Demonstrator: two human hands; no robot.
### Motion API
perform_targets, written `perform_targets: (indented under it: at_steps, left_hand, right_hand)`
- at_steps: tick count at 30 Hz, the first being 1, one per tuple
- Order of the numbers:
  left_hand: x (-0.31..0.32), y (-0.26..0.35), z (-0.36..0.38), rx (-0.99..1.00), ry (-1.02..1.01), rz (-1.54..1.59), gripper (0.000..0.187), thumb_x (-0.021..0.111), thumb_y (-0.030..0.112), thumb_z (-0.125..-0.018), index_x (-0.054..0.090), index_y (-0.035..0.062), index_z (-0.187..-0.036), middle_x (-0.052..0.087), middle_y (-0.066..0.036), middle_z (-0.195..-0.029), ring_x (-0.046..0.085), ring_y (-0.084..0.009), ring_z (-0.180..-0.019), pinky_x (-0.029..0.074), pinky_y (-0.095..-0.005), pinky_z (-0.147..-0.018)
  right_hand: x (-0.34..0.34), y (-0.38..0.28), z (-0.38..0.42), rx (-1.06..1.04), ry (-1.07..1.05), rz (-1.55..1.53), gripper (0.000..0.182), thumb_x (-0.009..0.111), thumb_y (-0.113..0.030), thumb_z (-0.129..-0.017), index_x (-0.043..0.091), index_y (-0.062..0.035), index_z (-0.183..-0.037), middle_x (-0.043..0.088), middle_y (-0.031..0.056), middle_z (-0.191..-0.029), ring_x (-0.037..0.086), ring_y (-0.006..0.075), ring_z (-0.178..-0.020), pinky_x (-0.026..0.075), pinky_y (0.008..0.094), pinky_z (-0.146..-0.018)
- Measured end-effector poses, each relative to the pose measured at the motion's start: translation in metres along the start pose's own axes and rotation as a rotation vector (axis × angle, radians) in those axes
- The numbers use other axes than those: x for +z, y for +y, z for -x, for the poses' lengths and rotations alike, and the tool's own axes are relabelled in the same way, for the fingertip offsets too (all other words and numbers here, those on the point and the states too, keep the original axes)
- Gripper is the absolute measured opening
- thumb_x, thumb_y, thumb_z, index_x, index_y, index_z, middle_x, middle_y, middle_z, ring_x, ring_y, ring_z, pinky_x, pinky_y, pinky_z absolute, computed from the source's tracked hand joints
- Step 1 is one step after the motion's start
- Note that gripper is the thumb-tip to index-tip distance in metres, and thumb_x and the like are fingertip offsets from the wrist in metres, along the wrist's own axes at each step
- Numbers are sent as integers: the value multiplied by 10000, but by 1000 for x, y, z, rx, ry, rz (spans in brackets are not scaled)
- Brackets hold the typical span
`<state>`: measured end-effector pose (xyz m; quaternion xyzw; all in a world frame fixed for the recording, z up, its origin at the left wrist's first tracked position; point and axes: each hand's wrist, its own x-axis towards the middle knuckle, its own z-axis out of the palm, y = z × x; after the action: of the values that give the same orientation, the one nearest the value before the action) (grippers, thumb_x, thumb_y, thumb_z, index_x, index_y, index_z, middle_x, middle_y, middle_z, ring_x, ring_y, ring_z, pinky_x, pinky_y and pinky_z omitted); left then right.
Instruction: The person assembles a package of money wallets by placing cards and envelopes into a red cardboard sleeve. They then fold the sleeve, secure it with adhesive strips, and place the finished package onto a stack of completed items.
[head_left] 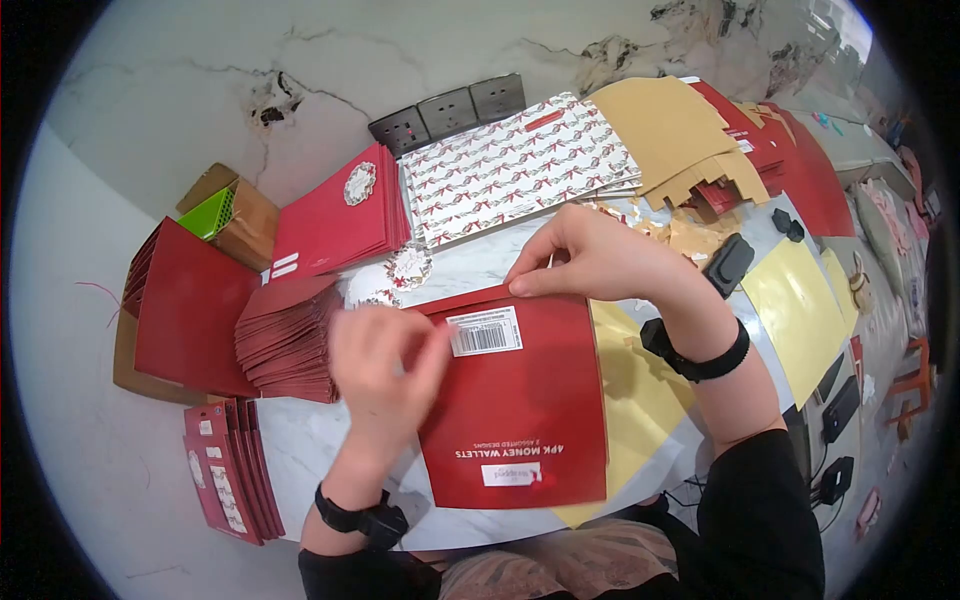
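1. A red money-wallet pack (520, 400) lies flat on the marble counter (300, 450), directly before the person.
2. The left hand (385, 365), blurred, rests fingers on the pack's left edge beside its barcode label (484, 332); whether it grips anything cannot be told.
3. The right hand (590, 258) pinches the pack's top edge.
4. Beyond, red envelope stacks (290, 340) and bow-patterned sheets (515, 165) stand near wall sockets (450, 110).
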<state>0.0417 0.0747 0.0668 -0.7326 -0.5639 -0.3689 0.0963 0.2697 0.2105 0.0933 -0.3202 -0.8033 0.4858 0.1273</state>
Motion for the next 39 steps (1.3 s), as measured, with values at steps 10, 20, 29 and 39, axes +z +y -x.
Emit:
perform_targets:
  at_steps: [10,20,29,39]
  left_hand:
    - [27,17,11,17,-110,29,587,819,254,-750,576,5,-1223,517,-156,-1180,482,-332,-1067,406,-426,-917]
    - [36,-4,20,-22,-21,39,436,816,318,-741,558,74,-993,478,-125,-1098,446,-326,-1011,344,-457,-888]
    - [25,-8,16,60,41,74,408,834,384,-698,577,112,-862,480,-74,-952,454,-290,-952,332,-479,-937]
    - [11,0,9,161,-98,97,610,875,603,-502,587,140,-776,444,-38,-938,449,-246,-934,205,-603,-1057]
  right_hand:
    - [6,4,-4,19,-135,-354,277,684,-143,-926,698,19,-1151,726,58,-943,633,78,-823,528,252,-761]
    - [18,4,-2,39,-414,-459,454,686,-110,-900,560,21,-1316,691,94,-1002,697,160,-862,577,270,-756]
    - [26,-4,-3,128,-484,-494,459,683,-47,-869,521,41,-1289,683,123,-990,708,198,-854,596,287,-764]
    - [26,-11,0,166,-433,-453,349,663,8,-875,550,44,-1204,664,106,-998,717,175,-851,605,270,-759]
